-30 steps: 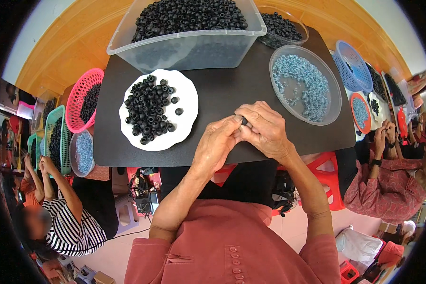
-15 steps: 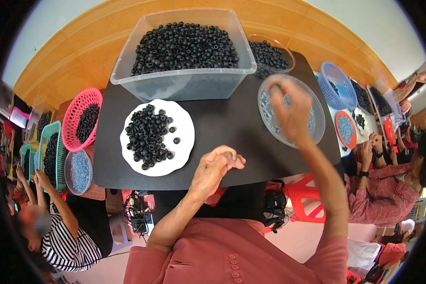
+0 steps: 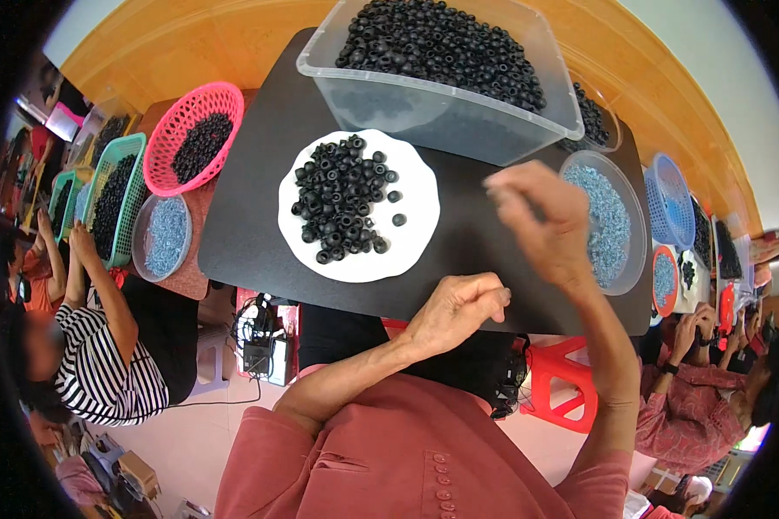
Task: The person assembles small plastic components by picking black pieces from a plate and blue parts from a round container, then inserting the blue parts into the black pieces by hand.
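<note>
My left hand (image 3: 460,313) hovers over the table's near edge, its thumb and fingers pinched together. Whatever lies between those fingers is too small or hidden to make out. Farther right, my right hand (image 3: 547,223) is raised above the table with its fingers curled; what it grips, if anything, does not show. Beside it stands a round clear bowl (image 3: 639,233) of small light-blue pieces (image 3: 610,229). A white scalloped plate (image 3: 415,242) holds a heap of black, bead-like round pieces (image 3: 342,203) with holes, a few lying apart on its right side.
A large clear tub (image 3: 441,112) of the same black pieces stands at the back of the dark table (image 3: 260,216). Behind the bowl is another clear container (image 3: 613,130) of them. Pink basket (image 3: 156,160) and neighbouring workers flank the table, with a red stool (image 3: 563,372) below.
My right hand has come out from over the bowl of light-blue pieces, toward my left hand. My left hand stays pinched. The whole view has shifted and tilted.
</note>
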Tool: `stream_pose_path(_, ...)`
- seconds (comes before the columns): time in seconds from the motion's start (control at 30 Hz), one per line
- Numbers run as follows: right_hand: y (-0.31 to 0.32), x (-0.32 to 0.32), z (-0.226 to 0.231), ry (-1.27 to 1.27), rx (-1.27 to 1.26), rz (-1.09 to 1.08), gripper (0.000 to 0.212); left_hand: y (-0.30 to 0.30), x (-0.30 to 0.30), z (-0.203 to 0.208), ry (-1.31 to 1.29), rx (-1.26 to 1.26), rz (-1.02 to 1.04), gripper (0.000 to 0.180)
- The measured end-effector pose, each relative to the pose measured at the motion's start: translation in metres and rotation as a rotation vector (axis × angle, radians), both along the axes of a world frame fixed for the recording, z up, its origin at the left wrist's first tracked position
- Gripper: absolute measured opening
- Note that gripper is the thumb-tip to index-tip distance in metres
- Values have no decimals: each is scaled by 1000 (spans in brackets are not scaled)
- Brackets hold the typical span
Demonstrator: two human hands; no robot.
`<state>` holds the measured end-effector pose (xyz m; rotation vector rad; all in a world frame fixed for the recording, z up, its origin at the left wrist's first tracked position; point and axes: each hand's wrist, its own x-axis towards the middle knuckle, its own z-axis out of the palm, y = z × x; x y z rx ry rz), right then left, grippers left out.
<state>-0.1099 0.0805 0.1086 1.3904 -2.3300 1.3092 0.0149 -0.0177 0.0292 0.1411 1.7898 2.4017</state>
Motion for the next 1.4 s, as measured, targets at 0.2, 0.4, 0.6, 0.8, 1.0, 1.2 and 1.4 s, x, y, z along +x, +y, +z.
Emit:
stream_pose_path(0.2,-56,-4,-28,19,174,199,18,-1,1,5,85,-63,-24,19)
stream_pose_path(0.4,-93,-18,-42,295,250,240,26,2,-1,-3,140,-40,-7,12)
stream_pose_path(0.6,-90,-18,-33,3,313,218,11,4,-1,-4,215,-103,10,8)
stream_pose_path(0.8,-98,-25,-34,37,241,129,5,4,-4,-1,226,-87,11,8)
stream_pose_path(1.0,-107,-25,-44,285,367,179,22,5,-3,-1,222,-70,17,7)
stream_pose_path(1.2,-102,-22,-35,350,584,174,23,4,-3,-2,186,-46,-6,8)
stream_pose_path(1.4,-59,-7,-25,-122,123,164,23,3,-3,-2,99,-11,-41,11)
